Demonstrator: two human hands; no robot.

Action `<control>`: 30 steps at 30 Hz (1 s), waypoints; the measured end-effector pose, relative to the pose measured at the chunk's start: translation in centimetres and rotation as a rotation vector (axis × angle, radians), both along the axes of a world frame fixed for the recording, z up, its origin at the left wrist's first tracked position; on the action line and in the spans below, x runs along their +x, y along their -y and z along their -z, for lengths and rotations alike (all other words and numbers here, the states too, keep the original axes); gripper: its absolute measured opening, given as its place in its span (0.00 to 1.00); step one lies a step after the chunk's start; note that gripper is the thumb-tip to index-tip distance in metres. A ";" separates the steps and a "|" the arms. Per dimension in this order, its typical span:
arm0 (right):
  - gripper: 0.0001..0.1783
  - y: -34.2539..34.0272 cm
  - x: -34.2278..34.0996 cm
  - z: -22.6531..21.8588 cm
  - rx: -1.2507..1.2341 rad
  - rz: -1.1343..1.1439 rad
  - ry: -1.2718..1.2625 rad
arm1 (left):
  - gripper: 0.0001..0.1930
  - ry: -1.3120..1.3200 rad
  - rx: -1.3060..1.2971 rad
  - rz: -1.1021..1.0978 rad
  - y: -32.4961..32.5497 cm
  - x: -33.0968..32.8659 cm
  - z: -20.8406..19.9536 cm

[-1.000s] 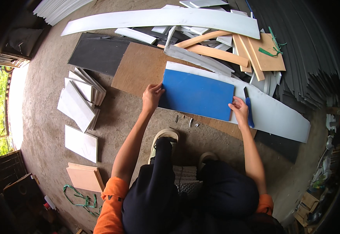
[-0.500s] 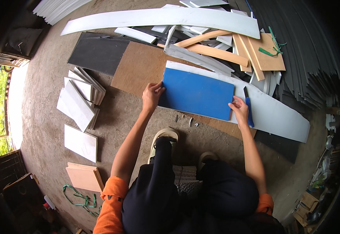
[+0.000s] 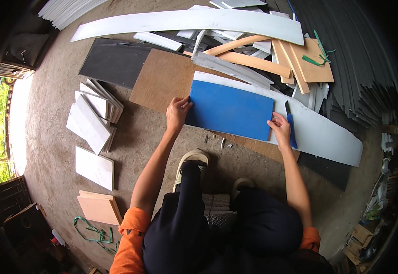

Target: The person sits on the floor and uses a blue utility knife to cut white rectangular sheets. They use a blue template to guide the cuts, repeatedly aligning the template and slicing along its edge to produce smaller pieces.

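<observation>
A blue rectangular board (image 3: 231, 108) lies on a long white sheet (image 3: 327, 130), over a brown wooden board (image 3: 158, 80). My left hand (image 3: 177, 112) grips the blue board's left edge between thumb and fingers. At its right edge, my right hand (image 3: 280, 128) has thumb and fingers closed on the lower corner. A utility knife (image 3: 291, 130) with a blue handle rests on the white sheet, just beyond my right hand. A strip of white sheet shows along the blue board's far edge.
White panels (image 3: 89, 121) are stacked on the floor at left, with a single panel (image 3: 95, 167) and peach boards (image 3: 97, 207) nearer. Green twine (image 3: 99, 235) lies beside them. Offcuts (image 3: 253, 55) pile up at the far side, below a long white strip (image 3: 190, 23). Dark sheets (image 3: 345, 59) fill the right.
</observation>
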State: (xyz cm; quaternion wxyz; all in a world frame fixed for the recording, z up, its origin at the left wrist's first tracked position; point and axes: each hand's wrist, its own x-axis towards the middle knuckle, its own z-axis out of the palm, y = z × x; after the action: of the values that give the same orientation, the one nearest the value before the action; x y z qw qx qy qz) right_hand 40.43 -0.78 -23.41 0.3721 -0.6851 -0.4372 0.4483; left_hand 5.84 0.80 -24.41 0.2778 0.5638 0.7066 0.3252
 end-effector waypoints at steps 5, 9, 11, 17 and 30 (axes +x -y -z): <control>0.23 0.0 0.1 0.3 0.019 -0.014 0.001 | 0.15 -0.062 0.040 0.008 0.1 0.1 -0.2; 0.23 -0.2 0.4 0.6 -0.001 -0.006 0.046 | 0.18 -0.025 0.073 0.060 0.9 0.7 -0.9; 0.23 -0.3 0.4 0.8 0.013 -0.009 0.051 | 0.24 -0.016 0.032 0.180 1.3 0.0 -1.5; 0.23 -0.3 0.4 0.7 0.005 0.011 0.008 | 0.44 -0.429 0.193 0.645 1.9 -2.0 -2.4; 0.23 -0.2 0.2 0.3 -0.022 -0.001 -0.015 | 0.47 -0.359 0.244 0.628 2.2 -2.0 -0.8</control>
State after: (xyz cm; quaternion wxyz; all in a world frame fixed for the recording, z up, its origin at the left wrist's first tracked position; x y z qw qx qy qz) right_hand 40.60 -0.57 -23.67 0.3676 -0.6855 -0.4299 0.4585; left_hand 3.87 -1.44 -23.62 0.1668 0.8298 0.4928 0.2019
